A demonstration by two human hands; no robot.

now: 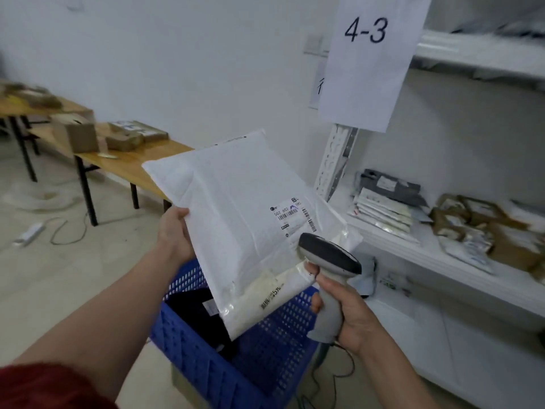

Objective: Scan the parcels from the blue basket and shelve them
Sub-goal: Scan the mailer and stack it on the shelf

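Left hand [174,234] grips the white parcel [236,208] at its left edge; the fingers pass behind it (out of my view). The parcel is held above the blue basket [206,358], face toward me. Its long axis slants from far-left down to the near end over the basket, with the label [290,215] by its right edge. Right hand [351,317]: fingers curled round the scanner [327,270] handle, head just beside the label.

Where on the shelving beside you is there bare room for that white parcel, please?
Middle shelf is crowded: white mailers left, brown parcels right, only its front strip bare. The lower shelf beyond the small packets looks freer.
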